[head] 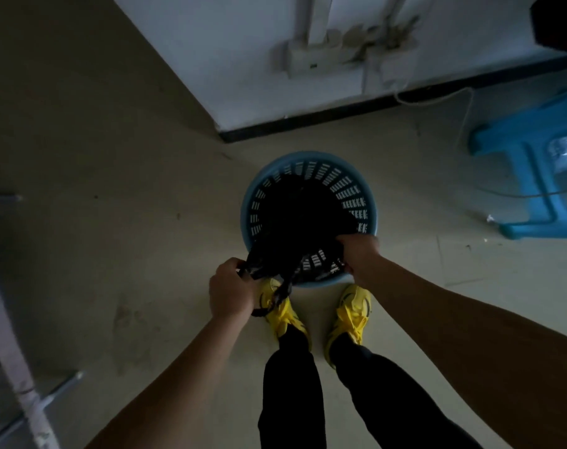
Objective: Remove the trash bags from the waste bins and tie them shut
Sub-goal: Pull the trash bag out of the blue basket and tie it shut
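Where the light fails inside the bin, detail is lost.
Trash bag: black, thin and crinkled; sits inside the bin, its near edge drawn out over the rim; contents cannot be made out.
Waste bin: round, blue plastic, slotted lattice wall; stands on the floor near the wall corner.
Left hand: fingers closed around a bunched bag strip.
Right hand: fingers curled onto the bag edge at the rim; fingertips hidden.
Shoes: yellow, just beside the bin.
Stool: blue plastic, cut off at the right edge.
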